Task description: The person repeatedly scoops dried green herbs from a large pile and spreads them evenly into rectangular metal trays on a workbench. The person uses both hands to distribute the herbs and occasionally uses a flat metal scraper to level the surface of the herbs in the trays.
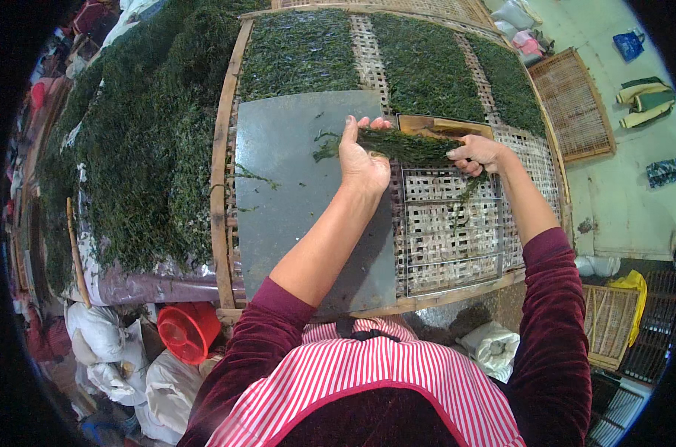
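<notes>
A bundle of dark green seaweed (408,146) stretches between my two hands, above a woven bamboo rack. My left hand (365,159) holds its left end, with loose strands hanging past the fingers. My right hand (476,153) grips the other end, and a few strands dangle below it. Under my left forearm lies a flat grey sheet (310,223). To its right, a thin metal rectangular frame with cross wires (454,226) rests on the bamboo mesh (530,162). A brown wooden piece (447,125) shows at that frame's far end, partly hidden by my right hand and the seaweed.
Flat seaweed rectangles (433,70) cover the rack's far part. Left of the rack's wooden edge (221,184) is a large heap of loose seaweed (142,151). A red plastic bucket (187,332) and white sacks (106,346) stand below left. Another bamboo rack (572,106) lies right.
</notes>
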Demonstrator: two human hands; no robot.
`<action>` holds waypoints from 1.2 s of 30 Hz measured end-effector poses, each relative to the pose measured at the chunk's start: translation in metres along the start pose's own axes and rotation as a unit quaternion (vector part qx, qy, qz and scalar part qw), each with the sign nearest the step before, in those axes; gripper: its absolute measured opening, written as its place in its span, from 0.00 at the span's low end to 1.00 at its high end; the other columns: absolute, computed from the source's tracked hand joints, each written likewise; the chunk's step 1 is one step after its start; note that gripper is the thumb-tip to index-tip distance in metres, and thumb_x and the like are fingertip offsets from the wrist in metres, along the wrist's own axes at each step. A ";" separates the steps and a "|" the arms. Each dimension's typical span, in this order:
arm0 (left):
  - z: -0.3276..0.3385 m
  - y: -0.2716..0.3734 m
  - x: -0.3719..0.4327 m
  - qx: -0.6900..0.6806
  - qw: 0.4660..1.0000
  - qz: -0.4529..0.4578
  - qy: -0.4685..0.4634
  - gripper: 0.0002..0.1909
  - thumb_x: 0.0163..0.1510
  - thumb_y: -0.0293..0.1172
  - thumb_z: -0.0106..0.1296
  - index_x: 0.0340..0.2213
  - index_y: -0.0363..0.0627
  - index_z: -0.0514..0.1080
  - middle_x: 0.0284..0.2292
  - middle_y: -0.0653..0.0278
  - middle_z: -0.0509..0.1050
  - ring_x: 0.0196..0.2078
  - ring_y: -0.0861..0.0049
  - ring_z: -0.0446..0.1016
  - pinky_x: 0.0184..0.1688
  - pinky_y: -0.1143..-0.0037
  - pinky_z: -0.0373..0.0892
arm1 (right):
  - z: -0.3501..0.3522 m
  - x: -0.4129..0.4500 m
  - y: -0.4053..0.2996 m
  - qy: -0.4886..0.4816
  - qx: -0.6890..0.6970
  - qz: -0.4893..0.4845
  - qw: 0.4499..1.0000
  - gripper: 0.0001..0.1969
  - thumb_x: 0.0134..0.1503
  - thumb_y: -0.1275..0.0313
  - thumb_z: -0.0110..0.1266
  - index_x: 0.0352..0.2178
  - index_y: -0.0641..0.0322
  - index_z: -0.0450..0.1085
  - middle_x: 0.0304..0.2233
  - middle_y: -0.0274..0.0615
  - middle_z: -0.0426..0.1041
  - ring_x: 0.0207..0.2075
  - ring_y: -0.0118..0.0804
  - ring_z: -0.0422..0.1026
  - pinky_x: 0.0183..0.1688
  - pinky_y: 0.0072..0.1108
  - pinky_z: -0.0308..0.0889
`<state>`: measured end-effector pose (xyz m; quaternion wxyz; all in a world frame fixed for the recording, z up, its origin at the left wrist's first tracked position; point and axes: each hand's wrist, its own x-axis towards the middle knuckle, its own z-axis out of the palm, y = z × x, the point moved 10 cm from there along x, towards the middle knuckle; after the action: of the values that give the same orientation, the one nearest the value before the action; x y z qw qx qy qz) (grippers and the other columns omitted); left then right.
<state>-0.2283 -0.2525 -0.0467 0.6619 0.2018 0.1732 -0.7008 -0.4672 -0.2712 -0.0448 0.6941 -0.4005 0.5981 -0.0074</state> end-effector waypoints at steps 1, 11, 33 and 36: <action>0.001 0.001 -0.001 0.007 1.000 0.007 0.000 0.18 0.66 0.45 0.46 0.33 0.41 0.67 0.32 0.55 0.74 0.39 0.59 0.74 0.50 0.64 0.72 | -0.004 0.002 0.003 0.010 -0.002 0.015 1.000 0.08 0.62 0.71 0.55 0.37 0.53 0.62 0.19 0.25 0.62 0.14 0.16 0.53 0.15 0.14 0.46; -0.015 0.025 -0.005 0.089 0.993 0.072 0.032 0.17 0.64 0.43 0.49 0.41 0.38 0.67 0.40 0.50 0.74 0.44 0.58 0.74 0.54 0.60 0.69 | -0.042 -0.007 0.022 0.016 -0.074 0.053 0.996 0.10 0.60 0.70 0.57 0.30 0.57 0.62 0.17 0.27 0.64 0.13 0.16 0.57 0.12 0.14 0.48; 0.029 -0.149 -0.045 0.909 0.130 0.249 -0.308 0.29 0.54 0.40 0.58 0.55 0.41 0.68 0.61 0.55 0.65 0.66 0.58 0.59 0.65 0.61 0.58 | -0.106 -0.040 0.032 0.021 -0.086 -0.085 0.992 0.22 0.60 0.69 0.58 0.51 0.71 0.64 0.24 0.38 0.74 0.16 0.21 0.66 0.16 0.16 0.61; 0.024 -0.148 -0.040 0.919 0.124 0.216 -0.306 0.31 0.55 0.40 0.58 0.58 0.45 0.66 0.63 0.58 0.62 0.67 0.59 0.57 0.66 0.61 0.57 | -0.138 -0.038 0.045 0.063 -0.073 -0.086 0.992 0.22 0.58 0.71 0.60 0.51 0.70 0.66 0.24 0.38 0.74 0.15 0.20 0.65 0.16 0.15 0.60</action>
<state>-0.3754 -0.2215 -0.0091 0.1007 0.4565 -0.8686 -0.1644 -0.6150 -0.2976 -0.0343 0.6203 -0.4992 0.6030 -0.0488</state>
